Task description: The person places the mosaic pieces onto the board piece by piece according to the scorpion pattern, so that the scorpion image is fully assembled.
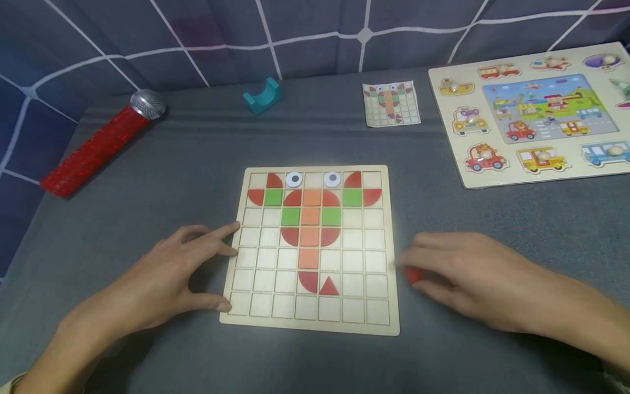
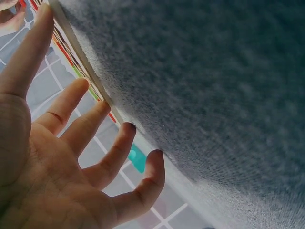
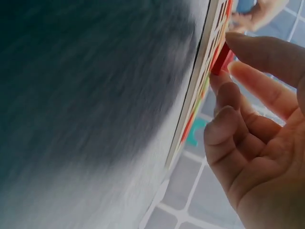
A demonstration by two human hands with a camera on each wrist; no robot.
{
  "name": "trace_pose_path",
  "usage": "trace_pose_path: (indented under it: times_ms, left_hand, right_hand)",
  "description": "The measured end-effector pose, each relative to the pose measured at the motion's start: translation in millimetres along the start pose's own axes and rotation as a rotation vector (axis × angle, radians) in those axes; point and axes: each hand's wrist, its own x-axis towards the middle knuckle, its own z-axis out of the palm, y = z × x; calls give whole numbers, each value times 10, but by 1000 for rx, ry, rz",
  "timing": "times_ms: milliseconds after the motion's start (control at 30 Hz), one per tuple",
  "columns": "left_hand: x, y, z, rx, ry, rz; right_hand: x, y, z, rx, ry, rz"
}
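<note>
A wooden grid board (image 1: 266, 306) lies flat in the middle of the table, with red, green and orange pieces and two round eye pieces set in its cells. Low on it, a red triangle (image 1: 328, 287) sits beside a red quarter-circle (image 1: 308, 281). My left hand (image 1: 172, 273) touches the board's left edge with spread fingers and thumb; the left wrist view has its fingertips along the rim. Just off the right edge, my right hand (image 1: 462, 273) pinches a small red piece (image 3: 222, 59) between thumb and fingers. Its full shape is partly hidden by the fingers.
Behind the board lies a printed pattern card (image 1: 391, 104). A vehicle knob puzzle (image 1: 453, 123) is at the right back. A red toy microphone (image 1: 103, 145) lies at the left back, and a teal curved block (image 1: 264, 96) near the dark tiled-pattern cloth (image 1: 320, 38).
</note>
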Motion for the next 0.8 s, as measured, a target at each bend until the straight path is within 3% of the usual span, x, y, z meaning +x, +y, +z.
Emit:
trace_pose_path:
  times_ms: [267,467,800]
  left_hand:
    - [9,-4,-1,-5,-6,-4]
    - [7,-4,2,-18,-20,-22]
    - [8,-6,-1,-8,-15,-18]
  right_hand:
    - [325,-248,212,37,5,-158]
    - [519,-428,344,-21,-24,-254]
    - [655,-577,426,-5,-54,-268]
